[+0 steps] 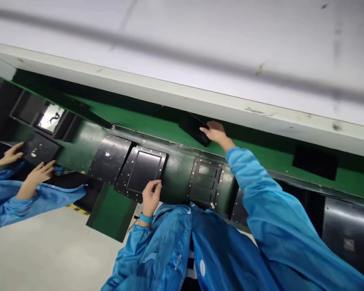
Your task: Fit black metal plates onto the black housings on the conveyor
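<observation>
Tilted view. Green worktop (157,125) runs as a long band under a white overhead shelf (200,101); its dark front edge carries the parts.

Against that edge: a black framed panel (141,171) with dotted rim, a plain black plate (109,157) just left of it, an open black bracket frame (205,182) to its right.

On the green surface, above the bracket frame: small black part (194,128). Right hand (216,132), arm stretched out, fingers on its near end, curled partly; full grasp cannot be told.

Left hand (151,196), fingers pinched shut on the framed panel's lower right corner.

Far left of the worktop: a co-worker's hands (24,161) around another black plate (39,148).
</observation>
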The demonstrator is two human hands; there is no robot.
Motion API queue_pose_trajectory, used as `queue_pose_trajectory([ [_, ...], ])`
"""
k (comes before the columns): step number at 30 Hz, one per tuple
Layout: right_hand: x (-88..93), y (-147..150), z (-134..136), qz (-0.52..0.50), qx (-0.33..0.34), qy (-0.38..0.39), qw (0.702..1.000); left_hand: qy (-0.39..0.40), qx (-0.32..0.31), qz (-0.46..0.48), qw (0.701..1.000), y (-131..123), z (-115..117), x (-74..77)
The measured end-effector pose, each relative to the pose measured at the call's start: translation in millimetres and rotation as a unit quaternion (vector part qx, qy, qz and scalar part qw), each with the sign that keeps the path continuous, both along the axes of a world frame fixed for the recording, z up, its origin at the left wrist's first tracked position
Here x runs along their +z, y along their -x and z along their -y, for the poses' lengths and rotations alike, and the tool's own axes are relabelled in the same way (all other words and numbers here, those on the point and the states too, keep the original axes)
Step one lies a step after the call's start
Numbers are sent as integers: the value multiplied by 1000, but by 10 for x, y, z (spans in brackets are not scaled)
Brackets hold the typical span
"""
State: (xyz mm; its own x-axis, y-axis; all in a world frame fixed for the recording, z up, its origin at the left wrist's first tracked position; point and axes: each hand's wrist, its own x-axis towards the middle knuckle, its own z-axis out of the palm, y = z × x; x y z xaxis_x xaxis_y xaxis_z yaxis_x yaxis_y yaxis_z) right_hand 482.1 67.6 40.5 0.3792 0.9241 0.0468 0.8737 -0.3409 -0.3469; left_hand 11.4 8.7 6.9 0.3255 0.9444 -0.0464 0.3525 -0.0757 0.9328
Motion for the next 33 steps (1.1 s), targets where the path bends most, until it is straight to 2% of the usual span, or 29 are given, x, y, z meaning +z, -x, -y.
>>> queue_pose_trajectory([
  [2,98,228,470,-24,-36,-36,998,-20,-13,44,999,-137,-107,52],
  [4,95,518,1060,-124,-83,-77,986,-21,-23,95,995,-302,-219,97],
  [6,-15,876,1649,-281,-134,-111,944,23,-51,149,987,-496,-310,126],
  [8,-209,1283,2135,-427,-187,-142,873,126,-114,200,965,-707,-331,128],
  [11,-566,1895,2615,-546,-258,-182,776,316,-222,216,897,-979,-117,19],
  [14,-899,2361,2879,-576,-308,-196,731,422,-244,183,854,-1080,346,-263],
  [16,-1079,2543,2993,-560,-347,-195,726,462,-231,174,838,-1050,649,-499],
  [18,-1221,2619,3074,-522,-388,-185,737,493,-219,170,825,-1010,853,-716],
  [22,-1414,2540,3129,-432,-428,-149,780,510,-209,160,818,-1107,958,-989],
  [25,-1487,2397,3086,-387,-434,-114,805,503,-200,129,831,-1275,930,-1063],
  [28,-1500,2291,3019,-349,-442,-44,825,454,-178,34,872,-1316,922,-1079],
  [30,-1478,2266,2989,-312,-458,6,833,402,-157,-56,900,-1224,933,-1085],
  [33,-1413,2283,2989,-250,-464,45,848,323,-134,-156,924,-983,937,-1104],
])
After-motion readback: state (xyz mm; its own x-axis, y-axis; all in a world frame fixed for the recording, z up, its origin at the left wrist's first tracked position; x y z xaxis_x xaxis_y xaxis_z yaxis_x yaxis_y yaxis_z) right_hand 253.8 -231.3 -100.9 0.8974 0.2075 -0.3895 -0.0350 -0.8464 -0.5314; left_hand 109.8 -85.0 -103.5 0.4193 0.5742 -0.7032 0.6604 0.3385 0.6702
